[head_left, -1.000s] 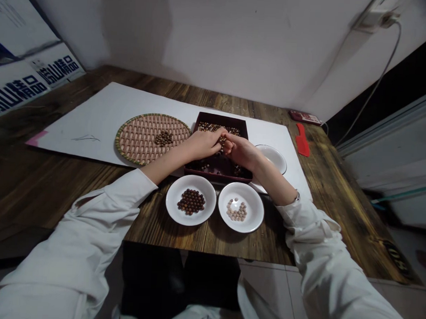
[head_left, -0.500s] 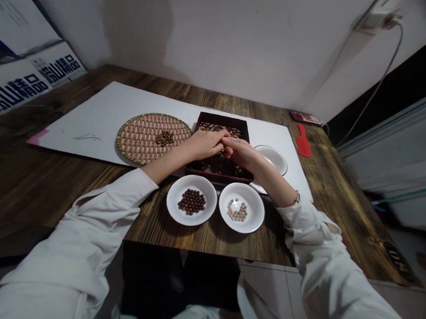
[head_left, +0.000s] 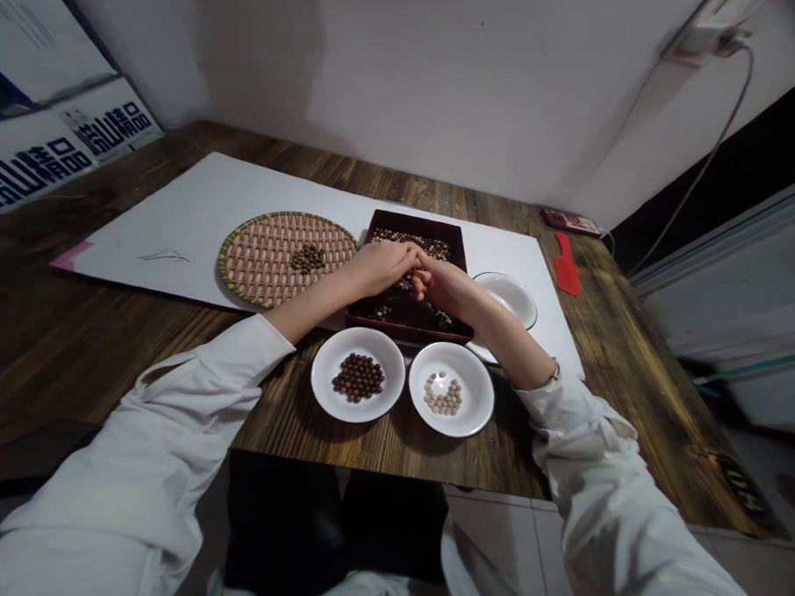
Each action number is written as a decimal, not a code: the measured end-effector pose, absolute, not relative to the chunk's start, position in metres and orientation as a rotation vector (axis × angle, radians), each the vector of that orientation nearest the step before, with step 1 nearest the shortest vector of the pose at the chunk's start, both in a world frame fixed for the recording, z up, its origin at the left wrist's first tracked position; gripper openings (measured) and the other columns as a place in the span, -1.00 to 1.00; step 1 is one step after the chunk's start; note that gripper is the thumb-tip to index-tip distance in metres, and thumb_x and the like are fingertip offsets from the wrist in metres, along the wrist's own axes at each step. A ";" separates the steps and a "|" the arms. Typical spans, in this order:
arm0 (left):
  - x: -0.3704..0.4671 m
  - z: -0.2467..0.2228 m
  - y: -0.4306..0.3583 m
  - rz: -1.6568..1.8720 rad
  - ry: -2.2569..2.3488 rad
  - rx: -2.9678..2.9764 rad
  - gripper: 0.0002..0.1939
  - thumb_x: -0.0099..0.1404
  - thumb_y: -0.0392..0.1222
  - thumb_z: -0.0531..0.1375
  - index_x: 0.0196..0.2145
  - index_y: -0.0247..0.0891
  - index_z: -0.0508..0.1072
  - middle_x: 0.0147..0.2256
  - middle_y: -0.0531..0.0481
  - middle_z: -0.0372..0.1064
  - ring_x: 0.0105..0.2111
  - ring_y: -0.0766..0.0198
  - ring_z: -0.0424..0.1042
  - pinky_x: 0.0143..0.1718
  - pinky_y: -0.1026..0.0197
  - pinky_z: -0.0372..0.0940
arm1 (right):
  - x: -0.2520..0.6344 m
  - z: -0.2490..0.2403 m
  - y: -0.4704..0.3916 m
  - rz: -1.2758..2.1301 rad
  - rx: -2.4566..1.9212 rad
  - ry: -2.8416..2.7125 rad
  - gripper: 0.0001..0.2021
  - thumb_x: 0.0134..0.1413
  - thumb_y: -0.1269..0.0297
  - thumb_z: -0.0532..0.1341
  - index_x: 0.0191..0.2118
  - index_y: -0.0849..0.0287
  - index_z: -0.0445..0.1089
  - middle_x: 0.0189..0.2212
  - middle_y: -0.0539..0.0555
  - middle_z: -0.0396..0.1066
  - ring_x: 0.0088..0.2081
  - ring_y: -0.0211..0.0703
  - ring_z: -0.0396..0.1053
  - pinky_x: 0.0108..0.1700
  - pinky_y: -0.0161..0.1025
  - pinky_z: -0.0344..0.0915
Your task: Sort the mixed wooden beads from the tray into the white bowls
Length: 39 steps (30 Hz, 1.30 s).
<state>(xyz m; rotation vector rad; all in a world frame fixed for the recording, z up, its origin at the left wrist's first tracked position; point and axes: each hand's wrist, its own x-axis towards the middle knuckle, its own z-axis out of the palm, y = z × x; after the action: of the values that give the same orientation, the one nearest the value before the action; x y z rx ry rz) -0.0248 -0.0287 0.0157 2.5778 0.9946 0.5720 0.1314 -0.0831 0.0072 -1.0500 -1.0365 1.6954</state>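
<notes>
Over a dark maroon box (head_left: 406, 312) of mixed small beads (head_left: 432, 246), my left hand (head_left: 384, 267) and my right hand (head_left: 445, 285) meet at the fingertips. The left hand reaches in from the left, back upward, fingers closed. Opposite it, the right hand has its fingers curled inward. What they hold, if anything, is hidden. Nearer me, one white bowl (head_left: 325, 378) contains dark brown beads (head_left: 358, 378), and another white bowl (head_left: 482, 398) contains pale beads (head_left: 443, 396). Left of the box, brown beads (head_left: 308, 258) lie on a round woven tray (head_left: 254, 261).
Partly behind my right wrist is a third white dish (head_left: 513, 296). A white board (head_left: 197, 210) lies under the tray and box on the wooden table (head_left: 630, 414). At the right are a red scraper-like tool (head_left: 566, 268) and a phone (head_left: 572, 221) with a cable.
My hands have shifted slightly where they meet, and the right hand's curled fingers show a little differently. The bowls, tray and box stay in place.
</notes>
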 end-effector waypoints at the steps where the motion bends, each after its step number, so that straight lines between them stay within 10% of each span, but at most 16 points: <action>1: -0.025 0.014 -0.026 0.648 0.983 2.478 -0.51 0.49 -0.11 -0.17 -0.08 -0.33 0.52 -0.27 -0.10 0.57 -0.29 0.24 0.53 -0.20 0.26 0.33 | 0.132 0.007 -0.083 1.705 -1.055 -1.038 -0.72 0.27 0.07 0.20 -0.29 0.21 0.37 -0.63 -0.08 0.28 -0.56 -0.35 0.25 -0.45 -0.40 0.24; 11: -0.025 0.007 -0.009 0.997 0.991 1.720 -0.14 0.39 0.35 -0.34 -0.45 -0.31 0.51 -0.71 -0.04 0.35 -0.77 0.40 0.20 -0.64 0.30 0.09 | 0.132 0.010 -0.084 1.770 -1.108 -1.044 -0.64 0.42 0.19 -0.09 -0.23 0.22 0.39 -0.62 -0.05 0.28 -0.56 -0.30 0.26 -0.40 -0.37 0.22; 39: -0.026 0.007 -0.009 1.019 0.866 1.543 -0.19 0.37 0.35 -0.39 -0.57 -0.24 0.35 -0.75 0.02 0.23 -0.77 0.39 0.18 -0.70 0.31 0.02 | 0.124 0.015 -0.088 1.722 -1.169 -1.064 -0.72 0.32 0.38 -0.04 -0.27 0.27 0.39 -0.63 -0.02 0.29 -0.55 -0.30 0.26 -0.43 -0.36 0.24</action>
<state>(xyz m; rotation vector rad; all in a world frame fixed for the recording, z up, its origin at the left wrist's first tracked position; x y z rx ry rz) -0.0257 -0.0092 0.0075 1.5431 0.8657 1.0195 0.1244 -0.0877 0.0146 -1.1687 -1.0635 1.7216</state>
